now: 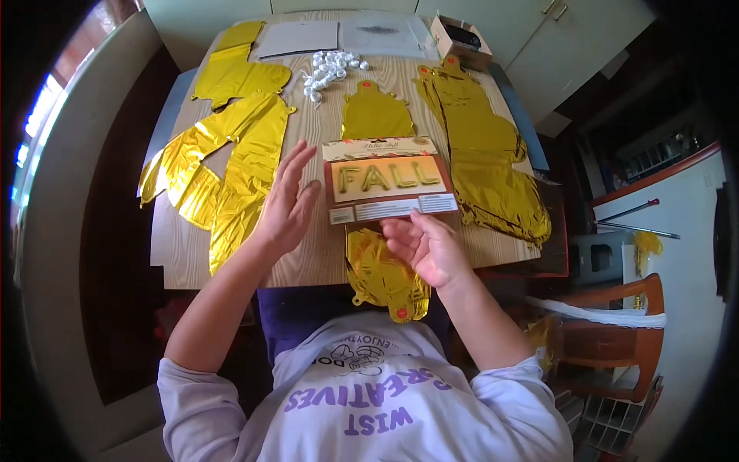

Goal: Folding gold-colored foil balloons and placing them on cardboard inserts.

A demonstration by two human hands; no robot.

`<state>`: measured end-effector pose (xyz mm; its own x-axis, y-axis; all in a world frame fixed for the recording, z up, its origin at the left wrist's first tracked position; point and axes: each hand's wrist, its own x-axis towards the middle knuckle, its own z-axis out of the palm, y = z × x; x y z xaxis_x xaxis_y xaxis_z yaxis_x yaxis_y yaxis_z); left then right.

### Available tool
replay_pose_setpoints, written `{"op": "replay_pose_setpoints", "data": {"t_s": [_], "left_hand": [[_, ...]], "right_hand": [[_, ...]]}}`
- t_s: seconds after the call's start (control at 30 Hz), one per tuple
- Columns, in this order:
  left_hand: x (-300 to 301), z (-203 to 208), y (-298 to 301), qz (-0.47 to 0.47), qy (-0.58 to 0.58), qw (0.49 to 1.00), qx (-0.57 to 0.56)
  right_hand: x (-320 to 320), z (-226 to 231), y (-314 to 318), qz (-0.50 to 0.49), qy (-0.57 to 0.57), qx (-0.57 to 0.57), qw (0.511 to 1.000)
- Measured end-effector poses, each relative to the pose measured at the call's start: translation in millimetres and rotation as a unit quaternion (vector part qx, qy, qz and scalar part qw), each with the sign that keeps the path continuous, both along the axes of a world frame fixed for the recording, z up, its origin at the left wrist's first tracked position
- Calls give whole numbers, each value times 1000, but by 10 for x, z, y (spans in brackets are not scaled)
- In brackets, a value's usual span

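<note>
A flat rectangular balloon package (385,165), with a cream header and a picture of gold letter balloons on an orange ground, is tilted up in front of me. My right hand (431,250) holds its lower edge, palm turned up, thumb over the front and fingertips going behind. To the left, my left hand (289,204) is open, fingers stretched and apart from the package. Behind the package lies a flat gold foil balloon (376,112); its middle is hidden, and gold foil (385,269) shows below, hanging over the table's front edge.
More flat gold foil balloons lie on the wooden table (319,258), at the left (250,154) and right (485,138). White ribbon rolls (331,69) are heaped near the back, by white sheets (300,37) and an open cardboard box (460,42). A wooden chair (600,339) stands at the right.
</note>
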<state>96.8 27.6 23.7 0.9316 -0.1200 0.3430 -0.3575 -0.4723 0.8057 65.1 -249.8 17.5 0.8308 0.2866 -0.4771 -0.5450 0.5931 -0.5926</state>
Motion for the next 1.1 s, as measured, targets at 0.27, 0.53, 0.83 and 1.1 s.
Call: {"op": "replay_pose_setpoints", "data": {"t_s": [0.27, 0.53, 0.83, 1.1], "left_hand": [[-209, -56, -59, -160, -81, 955, 237], [-202, -44, -210, -174, -112, 944, 256], [-770, 89, -281, -190, -121, 936, 269], [-937, -196, -400, -127, -153, 937, 288]], "right_hand": [[-612, 439, -778, 224, -318, -488, 781], [-493, -244, -660, 61, -695, -637, 328], [-665, -173, -851, 90, -711, -577, 391], [-519, -284, -967, 23, -693, -637, 336]]}}
